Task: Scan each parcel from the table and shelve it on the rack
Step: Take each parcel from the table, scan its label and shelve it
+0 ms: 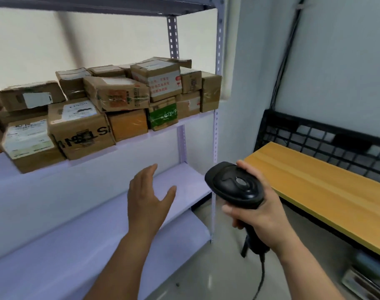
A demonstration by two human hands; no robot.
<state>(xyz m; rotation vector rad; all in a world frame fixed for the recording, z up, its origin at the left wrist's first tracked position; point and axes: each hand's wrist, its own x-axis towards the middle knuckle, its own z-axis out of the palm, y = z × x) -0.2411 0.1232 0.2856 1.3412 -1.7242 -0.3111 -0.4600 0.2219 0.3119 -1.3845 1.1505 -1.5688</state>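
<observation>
While the right hand (253,210) grips the black scanner (235,184) at lower right, the left hand (149,197) hangs empty, fingers spread; parcels (102,107), somewhat blurred, crowd the rack (180,135) shelf at centre left.

Scanner handle (256,245) mostly behind right hand (258,215)

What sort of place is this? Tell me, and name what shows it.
Probably a parcel storeroom or small courier depot. Taped cardboard parcels with shipping labels are stacked on a metal rack, and the right hand grips a corded black barcode scanner beside a wooden table.
</observation>
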